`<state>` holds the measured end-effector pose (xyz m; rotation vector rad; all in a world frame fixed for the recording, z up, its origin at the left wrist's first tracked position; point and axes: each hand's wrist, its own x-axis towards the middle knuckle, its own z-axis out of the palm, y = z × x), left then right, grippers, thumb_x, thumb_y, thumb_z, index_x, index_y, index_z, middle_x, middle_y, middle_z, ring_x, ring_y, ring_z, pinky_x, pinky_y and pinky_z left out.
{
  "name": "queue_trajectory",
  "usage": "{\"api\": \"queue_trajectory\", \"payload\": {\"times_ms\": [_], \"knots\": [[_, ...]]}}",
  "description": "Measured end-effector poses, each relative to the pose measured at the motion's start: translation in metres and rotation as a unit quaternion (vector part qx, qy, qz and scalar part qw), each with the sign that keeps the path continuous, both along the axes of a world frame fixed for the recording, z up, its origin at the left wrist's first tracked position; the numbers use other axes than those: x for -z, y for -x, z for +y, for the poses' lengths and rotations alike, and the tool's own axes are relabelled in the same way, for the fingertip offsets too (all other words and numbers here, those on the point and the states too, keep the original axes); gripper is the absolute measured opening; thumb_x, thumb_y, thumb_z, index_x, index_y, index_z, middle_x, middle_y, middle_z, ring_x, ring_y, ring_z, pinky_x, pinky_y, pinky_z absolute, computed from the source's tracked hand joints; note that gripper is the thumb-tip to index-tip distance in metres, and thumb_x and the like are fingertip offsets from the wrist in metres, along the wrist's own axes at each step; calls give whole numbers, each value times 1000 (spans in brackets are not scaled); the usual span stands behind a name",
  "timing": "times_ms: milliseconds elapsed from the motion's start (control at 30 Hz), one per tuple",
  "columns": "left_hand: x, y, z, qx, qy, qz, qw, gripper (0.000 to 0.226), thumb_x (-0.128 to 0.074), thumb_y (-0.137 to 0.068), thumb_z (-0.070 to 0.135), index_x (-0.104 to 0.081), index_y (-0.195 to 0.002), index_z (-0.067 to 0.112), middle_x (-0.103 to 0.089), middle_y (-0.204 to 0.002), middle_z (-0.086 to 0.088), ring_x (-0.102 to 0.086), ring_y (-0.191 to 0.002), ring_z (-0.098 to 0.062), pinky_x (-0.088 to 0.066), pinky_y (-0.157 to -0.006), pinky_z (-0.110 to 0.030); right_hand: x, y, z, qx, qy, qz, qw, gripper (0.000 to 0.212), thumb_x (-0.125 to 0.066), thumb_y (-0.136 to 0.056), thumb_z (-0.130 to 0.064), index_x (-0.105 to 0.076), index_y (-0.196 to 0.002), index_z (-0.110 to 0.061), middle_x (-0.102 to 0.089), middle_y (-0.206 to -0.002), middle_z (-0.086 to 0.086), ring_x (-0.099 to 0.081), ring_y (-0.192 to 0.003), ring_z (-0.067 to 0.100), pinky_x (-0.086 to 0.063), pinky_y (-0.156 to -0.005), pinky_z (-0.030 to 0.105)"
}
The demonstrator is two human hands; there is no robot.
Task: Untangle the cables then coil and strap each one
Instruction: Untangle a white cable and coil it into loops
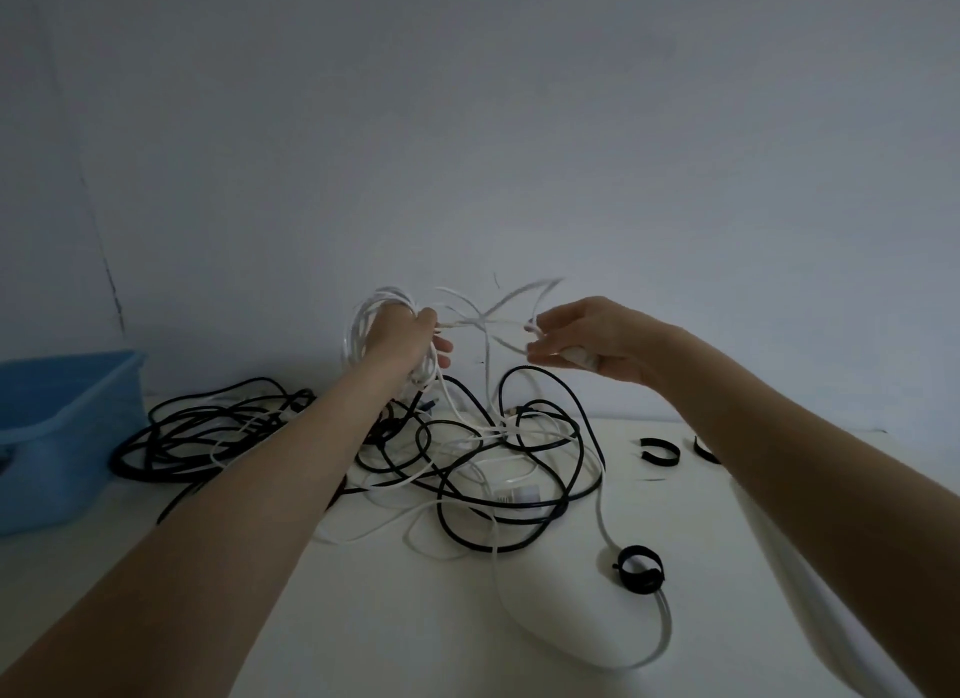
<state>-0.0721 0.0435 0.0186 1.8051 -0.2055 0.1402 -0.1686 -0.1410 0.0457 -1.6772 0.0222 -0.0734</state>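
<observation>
Raised above the white table [405,619], my left hand [405,341] grips a coil of white cable [363,318] that loops round its back. My right hand [582,333] pinches a strand of the same white cable and holds a white plug in its palm. Blurred white strands cross between the two hands. Below them lies a tangle of black cables [519,453] and white cables [660,640] on the table. A black strap ring [640,568] lies at front right, and two more black straps [660,451] lie farther back, one partly hidden by my right forearm.
A blue plastic bin [57,432] stands at the left edge of the table. A plain wall rises directly behind the table. A white multi-plug block [519,492] lies inside the tangle.
</observation>
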Motion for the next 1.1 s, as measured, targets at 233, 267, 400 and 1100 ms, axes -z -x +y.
{"api": "queue_trajectory", "payload": {"times_ms": [233,267,400,1100], "knots": [[1,-18,27,-82,76,66,992,25,-30,-102,20,-46,-94,2,-57,-61,-8,-49,-25,-6,-42,-46,-24,13,-15,-64,274,373,35,886,17,-54,-89,5,-65,-102,6,-66,-87,17,-69,-72,31,-59,-65,30],[0,-19,28,-91,97,72,988,26,-29,-102,20,-46,-91,3,-57,-56,-7,-48,-23,-6,-41,-45,-23,19,-16,-69,289,411,52,863,15,-53,-90,4,-65,-99,5,-67,-93,19,-70,-72,31,-59,-72,37],[-5,-26,36,-111,142,62,982,29,-30,-101,21,-47,-84,4,-59,-49,-4,-51,-26,-7,-42,-53,-27,32,-17,-57,223,537,80,809,23,-48,-91,2,-65,-106,2,-66,-103,19,-67,-83,29,-55,-67,32],[-8,6,10,-61,-244,-97,963,37,-35,-99,21,-55,-71,9,-61,-62,-1,-54,-47,-13,-42,-52,-24,-12,-14,25,52,197,-144,968,26,-50,-95,-7,-62,-72,-8,-54,-58,3,-38,-31,3,-26,-33,13]]}}
